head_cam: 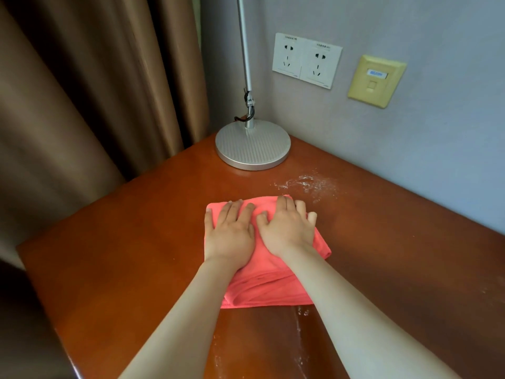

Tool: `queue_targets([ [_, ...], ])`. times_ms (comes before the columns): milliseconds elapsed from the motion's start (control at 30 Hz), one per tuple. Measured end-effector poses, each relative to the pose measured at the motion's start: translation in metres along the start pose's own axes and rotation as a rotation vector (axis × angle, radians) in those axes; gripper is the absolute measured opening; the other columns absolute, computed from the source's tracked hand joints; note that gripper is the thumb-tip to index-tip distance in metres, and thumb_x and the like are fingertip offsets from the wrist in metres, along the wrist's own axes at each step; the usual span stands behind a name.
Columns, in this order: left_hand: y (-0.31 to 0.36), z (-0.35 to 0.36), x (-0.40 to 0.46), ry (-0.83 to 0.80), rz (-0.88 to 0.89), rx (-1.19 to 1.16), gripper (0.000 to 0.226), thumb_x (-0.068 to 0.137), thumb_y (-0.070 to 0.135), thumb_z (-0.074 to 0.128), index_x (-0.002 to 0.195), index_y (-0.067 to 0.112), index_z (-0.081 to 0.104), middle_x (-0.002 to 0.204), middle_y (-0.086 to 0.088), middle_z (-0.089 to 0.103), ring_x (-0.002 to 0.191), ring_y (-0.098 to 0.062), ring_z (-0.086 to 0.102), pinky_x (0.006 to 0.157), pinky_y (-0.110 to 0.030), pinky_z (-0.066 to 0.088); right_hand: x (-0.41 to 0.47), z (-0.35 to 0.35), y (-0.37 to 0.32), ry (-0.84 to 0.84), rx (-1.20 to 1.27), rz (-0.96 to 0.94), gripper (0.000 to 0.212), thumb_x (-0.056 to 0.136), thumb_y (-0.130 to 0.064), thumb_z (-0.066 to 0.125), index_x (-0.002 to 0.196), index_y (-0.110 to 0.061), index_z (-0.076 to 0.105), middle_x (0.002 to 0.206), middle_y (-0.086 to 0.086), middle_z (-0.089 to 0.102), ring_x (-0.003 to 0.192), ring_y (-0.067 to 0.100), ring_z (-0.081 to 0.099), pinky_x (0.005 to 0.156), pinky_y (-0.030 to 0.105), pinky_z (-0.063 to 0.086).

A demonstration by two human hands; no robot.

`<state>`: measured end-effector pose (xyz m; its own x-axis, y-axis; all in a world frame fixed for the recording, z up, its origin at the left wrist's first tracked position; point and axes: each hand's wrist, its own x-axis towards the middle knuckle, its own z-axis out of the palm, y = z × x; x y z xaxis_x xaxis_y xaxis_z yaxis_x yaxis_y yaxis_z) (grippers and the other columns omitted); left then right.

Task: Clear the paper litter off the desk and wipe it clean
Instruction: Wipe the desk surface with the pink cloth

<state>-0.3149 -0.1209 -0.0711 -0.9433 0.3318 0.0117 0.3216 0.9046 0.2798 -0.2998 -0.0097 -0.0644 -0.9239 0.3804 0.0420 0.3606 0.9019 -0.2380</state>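
Note:
A folded pink cloth (269, 285) lies flat on the brown wooden desk (123, 242). My left hand (229, 233) presses down on the cloth's far left part with straight, spread fingers. Beside it, my right hand (288, 228) lies flat on the far right part, fingertips at the cloth's far edge. A patch of white powdery residue (306, 184) sits on the desk just beyond the cloth. Faint white streaks (300, 324) mark the desk in front of the cloth, between my forearms. No paper litter is in view.
A silver desk lamp with a round base (252, 146) stands at the desk's far corner. Brown curtains (95, 91) hang to the left. The grey wall behind carries two white sockets (307, 60) and a yellow data port (377, 80).

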Motion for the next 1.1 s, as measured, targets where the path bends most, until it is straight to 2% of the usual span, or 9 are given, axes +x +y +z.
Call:
queue_targets([
  [300, 0.022, 0.006, -0.01, 0.069, -0.157, -0.012, 0.045, 0.1, 0.032, 0.016, 0.145, 0.031, 0.019, 0.156, 0.001, 0.018, 0.145, -0.017, 0.005, 0.114, -0.05, -0.011, 0.007, 0.0, 0.012, 0.017, -0.028, -0.113, 0.055, 0.093, -0.043, 0.031, 0.138, -0.012, 0.039, 0.144, 0.0, 0.042, 0.127, 0.018, 0.032, 0.091, 0.039, 0.021],
  [667, 0.039, 0.01, 0.04, 0.118, -0.265, 0.013, 0.049, 0.099, 0.027, 0.015, 0.147, 0.021, 0.012, 0.156, -0.011, 0.012, 0.145, -0.026, 0.001, 0.114, -0.053, -0.008, 0.074, 0.002, 0.017, 0.032, -0.009, -0.193, 0.048, 0.093, -0.041, 0.035, 0.134, -0.018, 0.045, 0.141, -0.006, 0.046, 0.127, 0.015, 0.033, 0.092, 0.037, 0.017],
  [900, 0.054, 0.015, 0.081, 0.113, -0.173, 0.057, 0.05, 0.098, 0.025, 0.018, 0.147, 0.017, 0.012, 0.153, -0.015, 0.02, 0.144, -0.028, 0.007, 0.114, -0.054, -0.004, 0.109, 0.0, 0.035, 0.052, -0.007, -0.115, 0.044, 0.093, -0.041, 0.034, 0.13, -0.021, 0.047, 0.136, -0.008, 0.05, 0.123, 0.015, 0.035, 0.087, 0.036, 0.021],
  [1100, 0.064, 0.02, 0.1, 0.112, -0.049, 0.044, 0.047, 0.1, 0.026, 0.018, 0.146, 0.018, 0.018, 0.152, -0.011, 0.024, 0.144, -0.025, 0.013, 0.115, -0.052, -0.002, 0.114, -0.004, 0.053, 0.084, 0.011, 0.002, 0.045, 0.094, -0.04, 0.035, 0.132, -0.019, 0.046, 0.14, -0.005, 0.047, 0.126, 0.016, 0.034, 0.09, 0.036, 0.022],
])
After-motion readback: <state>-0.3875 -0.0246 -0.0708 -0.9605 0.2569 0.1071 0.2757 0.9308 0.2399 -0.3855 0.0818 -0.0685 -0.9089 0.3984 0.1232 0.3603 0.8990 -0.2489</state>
